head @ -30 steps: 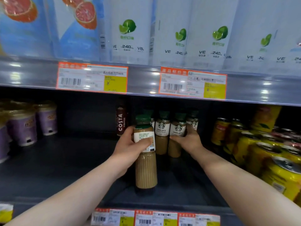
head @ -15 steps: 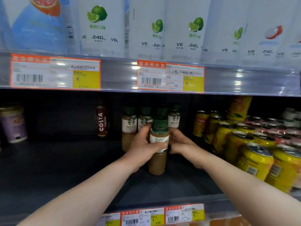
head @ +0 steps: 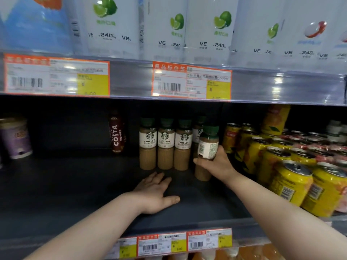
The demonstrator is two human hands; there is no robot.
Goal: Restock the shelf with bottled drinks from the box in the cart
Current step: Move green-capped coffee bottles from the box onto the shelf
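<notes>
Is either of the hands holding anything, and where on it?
The right hand grips a latte bottle round its middle, at the label's lower edge. The left hand holds nothing; it lies open on the shelf.

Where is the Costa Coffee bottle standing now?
The Costa bottle stands left of centre in the head view, at the back of the dark shelf, left of the three Caffe Latte bottles and right of the purple cup.

a person's left hand (head: 155, 194) and right hand (head: 216, 165), bare from the fingers (head: 158, 178) back along both forearms (head: 97, 222).
</notes>
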